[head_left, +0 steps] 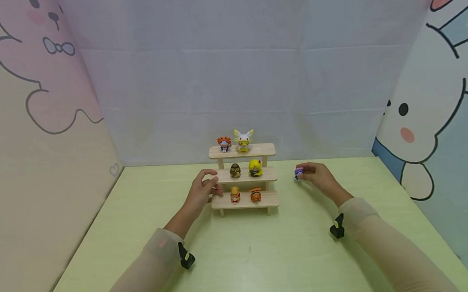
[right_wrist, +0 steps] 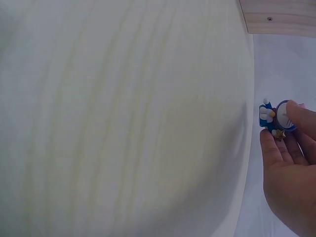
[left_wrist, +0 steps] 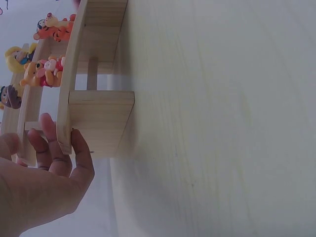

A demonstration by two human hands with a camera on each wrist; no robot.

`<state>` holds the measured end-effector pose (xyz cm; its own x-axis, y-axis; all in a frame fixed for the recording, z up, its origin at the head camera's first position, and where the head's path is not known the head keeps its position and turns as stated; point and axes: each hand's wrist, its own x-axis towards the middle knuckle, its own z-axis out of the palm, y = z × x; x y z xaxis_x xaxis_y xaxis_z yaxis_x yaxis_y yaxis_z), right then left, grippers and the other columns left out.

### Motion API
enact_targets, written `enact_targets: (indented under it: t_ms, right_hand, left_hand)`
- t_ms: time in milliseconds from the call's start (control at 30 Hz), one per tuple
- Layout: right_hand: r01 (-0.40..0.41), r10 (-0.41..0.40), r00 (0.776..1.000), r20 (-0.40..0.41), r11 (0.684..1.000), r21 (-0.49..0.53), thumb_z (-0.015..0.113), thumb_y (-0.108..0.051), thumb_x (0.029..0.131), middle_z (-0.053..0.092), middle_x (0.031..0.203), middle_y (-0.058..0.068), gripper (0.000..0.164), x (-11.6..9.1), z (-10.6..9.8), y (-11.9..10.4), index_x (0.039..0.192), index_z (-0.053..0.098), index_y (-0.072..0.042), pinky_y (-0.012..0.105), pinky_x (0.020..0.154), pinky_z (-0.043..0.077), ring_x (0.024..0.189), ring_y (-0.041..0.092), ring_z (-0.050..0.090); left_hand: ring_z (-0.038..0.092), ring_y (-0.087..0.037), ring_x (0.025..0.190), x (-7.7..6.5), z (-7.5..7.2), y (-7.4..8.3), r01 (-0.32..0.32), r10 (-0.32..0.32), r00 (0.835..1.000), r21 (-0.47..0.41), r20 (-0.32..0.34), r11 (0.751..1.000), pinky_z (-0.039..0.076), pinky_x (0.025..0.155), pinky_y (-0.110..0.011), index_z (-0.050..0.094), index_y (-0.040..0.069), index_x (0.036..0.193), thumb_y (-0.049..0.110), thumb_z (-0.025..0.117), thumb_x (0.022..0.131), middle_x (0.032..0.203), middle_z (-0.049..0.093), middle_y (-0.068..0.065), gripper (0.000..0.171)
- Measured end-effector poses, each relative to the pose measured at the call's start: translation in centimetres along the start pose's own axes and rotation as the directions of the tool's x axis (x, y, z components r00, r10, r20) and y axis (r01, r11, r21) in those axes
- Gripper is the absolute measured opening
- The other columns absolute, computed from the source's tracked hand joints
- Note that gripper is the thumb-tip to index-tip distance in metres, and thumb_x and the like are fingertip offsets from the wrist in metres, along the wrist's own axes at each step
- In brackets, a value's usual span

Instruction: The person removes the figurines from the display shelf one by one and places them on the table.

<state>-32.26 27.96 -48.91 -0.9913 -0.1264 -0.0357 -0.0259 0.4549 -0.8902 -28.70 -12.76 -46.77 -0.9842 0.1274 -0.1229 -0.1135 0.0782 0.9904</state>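
Note:
A three-tier wooden display stand [head_left: 269,199] stands on the table with two small figurines on each tier. My left hand [head_left: 198,193] grips its left end. In the left wrist view the fingers [left_wrist: 81,158] curl round the end of the lowest board, and the thumb lies by the board behind. To the right of the stand, my right hand [head_left: 321,177] pinches a small blue-and-white figurine [right_wrist: 268,116] with a purple top between thumb and fingers. It is held just above the table, apart from the stand; in the right wrist view the thumb hides part of its head.
On the top tier are an orange-hooded figurine [head_left: 224,144] and a white-and-yellow eared one [head_left: 243,141]. A brown figurine [head_left: 235,170] and a yellow-haired one [head_left: 255,168] share the middle. A yellow bear [head_left: 235,195] and an orange tiger [head_left: 255,194] stand lowest. Behind hangs a pale curtain [head_left: 237,81].

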Motion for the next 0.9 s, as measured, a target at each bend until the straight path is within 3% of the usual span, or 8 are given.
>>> enact_targets:
  t_ms: [300, 567, 900]
  right_hand:
    - [0.017, -0.017, 1.000, -0.004, 0.999, -0.043, 0.069, -0.010, 0.100, 0.063, 0.134, 0.027, 0.044, 0.2, 0.2, 1.4, 0.139, 0.057, 0.007, 0.027, 0.095, 0.050, 0.121, 0.033, 0.064]
    - [-0.003, 0.003, 1.000, 0.001, 1.000, -0.028, 0.069, -0.009, 0.099, 0.062, 0.136, 0.025, 0.044, 0.2, 0.4, 1.7, 0.139, 0.058, 0.004, 0.042, 0.103, 0.049, 0.126, 0.038, 0.061]
    - [0.010, -0.010, 1.000, 0.010, 0.999, -0.032, 0.069, -0.008, 0.099, 0.061, 0.138, 0.026, 0.046, -0.1, 0.3, 1.9, 0.141, 0.056, 0.005, 0.041, 0.104, 0.048, 0.127, 0.038, 0.060]
  left_hand:
    - [0.073, -0.022, 0.087, 0.2, -0.1, -0.1, 0.001, -0.001, 1.000, 0.008, 0.003, 1.000, 0.050, 0.071, -0.037, 0.052, 0.018, 0.134, 0.030, 0.054, 0.110, 0.093, 0.068, -0.007, 0.028]
    - [0.072, -0.020, 0.084, 0.2, -0.1, -0.2, -0.005, 0.005, 1.000, -0.001, 0.009, 1.000, 0.051, 0.071, -0.037, 0.051, 0.017, 0.135, 0.029, 0.054, 0.110, 0.091, 0.067, -0.007, 0.028]
    - [0.072, -0.021, 0.086, 0.4, -0.1, -0.3, -0.005, 0.005, 1.000, 0.006, 0.005, 1.000, 0.052, 0.073, -0.037, 0.051, 0.017, 0.136, 0.029, 0.054, 0.110, 0.094, 0.068, -0.009, 0.030]
